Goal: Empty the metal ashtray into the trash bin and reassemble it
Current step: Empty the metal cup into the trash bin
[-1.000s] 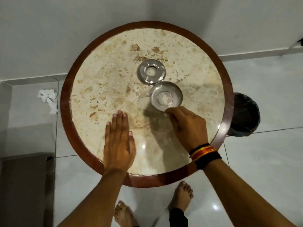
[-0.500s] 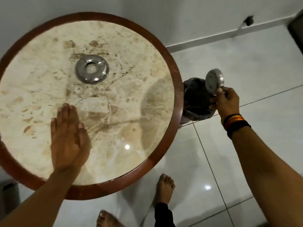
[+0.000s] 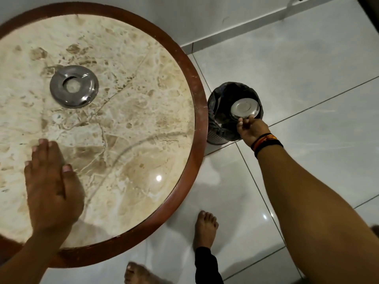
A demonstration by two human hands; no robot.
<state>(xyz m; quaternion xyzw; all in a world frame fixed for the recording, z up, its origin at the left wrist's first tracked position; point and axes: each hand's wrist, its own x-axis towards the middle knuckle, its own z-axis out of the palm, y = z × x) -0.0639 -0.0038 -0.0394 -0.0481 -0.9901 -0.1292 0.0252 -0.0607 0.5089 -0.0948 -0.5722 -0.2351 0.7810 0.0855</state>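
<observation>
My right hand (image 3: 251, 129) grips the metal ashtray bowl (image 3: 244, 109) by its near rim and holds it upside down, its flat base facing up, over the mouth of the small black-lined trash bin (image 3: 220, 119) on the floor. The ring-shaped ashtray lid (image 3: 73, 86) lies alone on the round marble table (image 3: 127, 124), left of centre. My left hand (image 3: 50, 185) rests flat, palm down, fingers together, on the table's near left part. What is inside the bin is hidden by the bowl.
The table has a raised dark wooden rim (image 3: 194, 111) that nearly touches the bin. White glossy floor tiles (image 3: 307, 89) spread to the right. My bare feet (image 3: 205, 228) stand just below the table edge. A white wall runs along the top.
My right hand lifted the bowl off the table, carried it right to the bin and turned it from on-edge to fully upside down over the opening. The left hand stayed flat on the table.
</observation>
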